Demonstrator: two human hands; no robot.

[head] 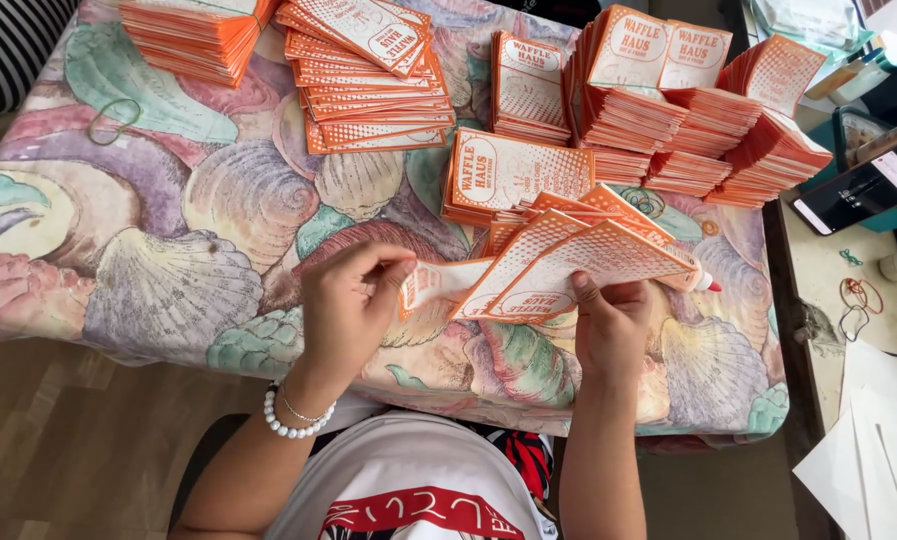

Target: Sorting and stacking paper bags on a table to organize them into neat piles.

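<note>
While the left hand (353, 300) pinches one end of an orange-and-white paper sleeve (438, 282), the right hand (608, 325) grips a fan of about four more sleeves (578, 262) plus a glue pen (696, 281). Beyond both hands, roughly eight stacks of sleeves (628, 100) cover the shell-patterned surface (168, 260).

head cam | above seated person's chest | faces steeply down-forward | close over table (168, 250) near edge | far edge cropped
</note>
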